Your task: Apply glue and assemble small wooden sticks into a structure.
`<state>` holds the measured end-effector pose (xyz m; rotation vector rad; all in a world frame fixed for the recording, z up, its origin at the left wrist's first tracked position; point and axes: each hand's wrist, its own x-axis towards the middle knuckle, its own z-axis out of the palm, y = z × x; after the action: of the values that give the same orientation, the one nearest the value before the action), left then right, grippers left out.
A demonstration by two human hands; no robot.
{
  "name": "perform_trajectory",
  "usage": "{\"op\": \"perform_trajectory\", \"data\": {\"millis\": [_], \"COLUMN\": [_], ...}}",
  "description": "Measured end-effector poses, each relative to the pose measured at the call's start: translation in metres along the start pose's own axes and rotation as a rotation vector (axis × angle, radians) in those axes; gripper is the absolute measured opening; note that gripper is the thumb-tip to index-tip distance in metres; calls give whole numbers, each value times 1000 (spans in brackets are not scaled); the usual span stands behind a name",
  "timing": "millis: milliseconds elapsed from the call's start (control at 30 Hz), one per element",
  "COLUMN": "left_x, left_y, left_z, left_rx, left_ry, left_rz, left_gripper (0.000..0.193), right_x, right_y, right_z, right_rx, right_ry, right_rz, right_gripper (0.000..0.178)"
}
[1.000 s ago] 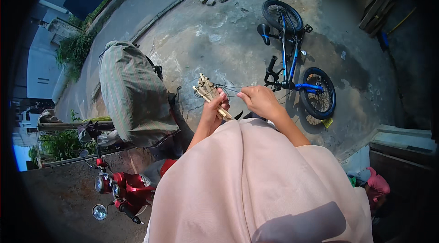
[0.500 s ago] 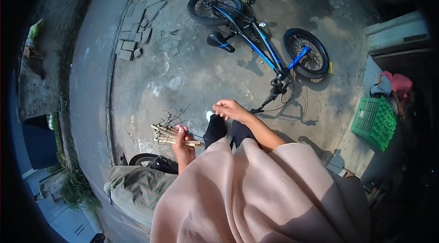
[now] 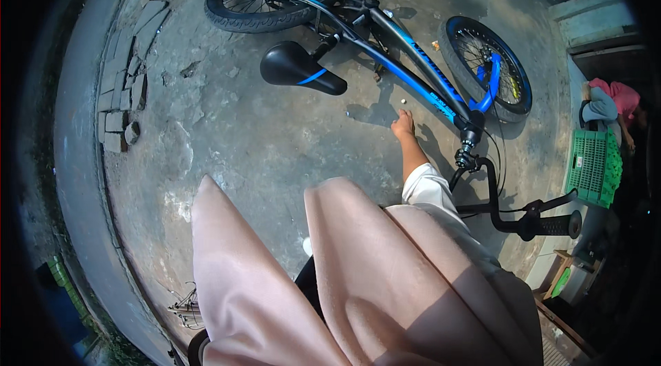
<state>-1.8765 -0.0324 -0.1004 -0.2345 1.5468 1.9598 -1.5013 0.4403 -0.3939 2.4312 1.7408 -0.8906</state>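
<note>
A blue and black bicycle (image 3: 413, 70) lies on its side on the concrete, its black saddle (image 3: 299, 68) toward me and its handlebar (image 3: 530, 218) at the right. My right hand (image 3: 403, 123) stretches down to the ground just beside the bicycle's frame, fingers extended, nothing visible in it. A small pale bit (image 3: 401, 100) lies on the concrete just beyond the fingertips. My left hand is hidden under my loose pink garment (image 3: 358, 276). A bundle of thin metal pieces (image 3: 184, 309) sticks out past the garment's lower left edge.
Broken paving slabs (image 3: 127, 84) lie along the curb at the left. A green plastic crate (image 3: 593, 166) stands at the right, with another person in pink (image 3: 620, 101) crouched behind it. A concrete step (image 3: 592, 18) sits at the upper right.
My view has swung closer over the bicycle. My right hand has reached forward and down to the ground by the frame. My left hand with the bundle has dropped out of sight under the garment.
</note>
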Motion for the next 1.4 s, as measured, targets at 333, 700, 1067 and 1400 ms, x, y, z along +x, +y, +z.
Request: {"op": "perform_trajectory", "data": {"millis": [333,700,1067,1400], "left_x": [87,-45,-299,-632], "left_y": [-52,102,157,60], "left_z": [-53,109,395,470], "left_rx": [319,479,258,271], "left_ry": [259,157,-725,-1308], "left_rz": [81,-39,-316,-726], "left_gripper": [24,28,17,8], "right_x": [98,-257,-587,-699], "right_y": [33,46,280,500], "right_z": [68,23,-331,-464], "right_rx": [-100,371,464,567], "right_ry": [195,-426,258,305], "right_rz": [-129,-148,491,717], "right_gripper": [32,7,16,30]}}
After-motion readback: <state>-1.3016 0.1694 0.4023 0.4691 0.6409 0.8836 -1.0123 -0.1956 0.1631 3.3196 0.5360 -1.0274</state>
